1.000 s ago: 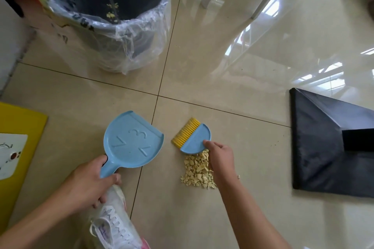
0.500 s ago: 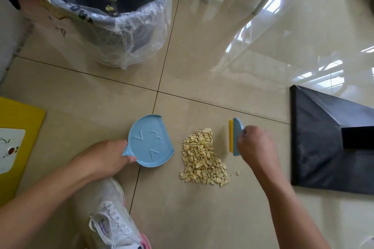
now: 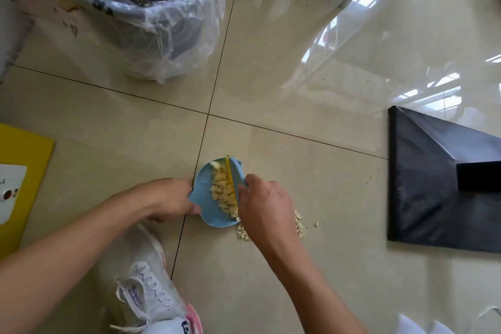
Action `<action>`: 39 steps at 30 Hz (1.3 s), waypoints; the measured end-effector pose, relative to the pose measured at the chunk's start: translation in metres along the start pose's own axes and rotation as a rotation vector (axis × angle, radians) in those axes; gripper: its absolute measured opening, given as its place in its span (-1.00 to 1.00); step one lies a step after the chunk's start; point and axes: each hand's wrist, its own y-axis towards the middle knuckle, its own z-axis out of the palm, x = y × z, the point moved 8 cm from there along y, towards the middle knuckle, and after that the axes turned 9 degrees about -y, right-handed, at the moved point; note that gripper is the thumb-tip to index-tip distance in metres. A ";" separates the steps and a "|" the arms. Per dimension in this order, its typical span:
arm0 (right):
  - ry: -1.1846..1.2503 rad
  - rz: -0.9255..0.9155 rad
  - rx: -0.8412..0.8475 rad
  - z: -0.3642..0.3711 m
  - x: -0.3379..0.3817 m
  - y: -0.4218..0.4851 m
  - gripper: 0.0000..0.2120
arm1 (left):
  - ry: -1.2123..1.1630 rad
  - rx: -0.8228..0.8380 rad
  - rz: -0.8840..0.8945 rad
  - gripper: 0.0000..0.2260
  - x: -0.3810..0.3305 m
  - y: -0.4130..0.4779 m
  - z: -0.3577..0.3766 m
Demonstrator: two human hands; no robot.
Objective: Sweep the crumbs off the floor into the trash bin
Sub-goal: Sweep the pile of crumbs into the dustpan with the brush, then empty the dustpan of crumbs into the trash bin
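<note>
We're looking down at a glossy beige tile floor (image 3: 284, 95) with thin dark grout lines crossing right above the action, and it's shiny enough to mirror the windows. Our left hand (image 3: 165, 199) is closed tight around the handle of a small light-blue plastic dustpan (image 3: 202, 198), rounded like a scoop, sitting flat on the tile just right of the grout line. Our right hand (image 3: 264, 207) is clamped on a little blue hand brush (image 3: 238, 179) with stiff yellow bristles, held on edge so we mostly see a thin yellow strip running across the pan's open side. Most of the crumbs (image 3: 223, 192) are inside the pan already, pale yellow, chunky and irregular, piled against the bristles. A few loose bits (image 3: 299, 221) sit on the tile just beside and under the right wrist, plus a couple past the pan's top edge. Up top left is the trash bin (image 3: 173, 43), round and dark, lined with a crinkly clear plastic bag that drapes over the outside; we can make out a few small yellowish specks down inside. Off to the right lies a flat black matte slab (image 3: 423, 187), at the left edge a yellow board (image 3: 27, 160), and a white laced sneaker (image 3: 146, 295) sits bottom center.
</note>
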 end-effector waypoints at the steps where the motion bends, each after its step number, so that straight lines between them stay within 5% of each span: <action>1: 0.030 -0.010 -0.008 -0.003 0.003 -0.006 -0.75 | 0.009 0.008 0.013 -0.84 0.001 -0.002 0.002; 8: 0.097 0.121 -0.116 -0.034 -0.061 -0.024 -0.77 | 0.046 0.072 -0.005 -0.67 0.010 -0.016 0.004; 13: -0.085 0.368 0.048 -0.013 -0.138 -0.045 -0.77 | 0.149 0.135 -0.049 -0.79 0.022 -0.015 0.007; 18: -0.062 0.395 0.072 0.006 -0.122 -0.034 -0.77 | 0.203 0.092 -0.045 -0.75 0.007 -0.016 -0.021; 30: 0.046 0.121 0.003 -0.005 -0.005 -0.013 -0.80 | 0.165 0.034 0.035 -0.77 -0.004 -0.006 -0.009; 39: 0.407 0.091 -0.153 -0.095 -0.038 -0.052 -0.74 | -0.071 0.079 0.137 -0.75 0.003 -0.038 -0.009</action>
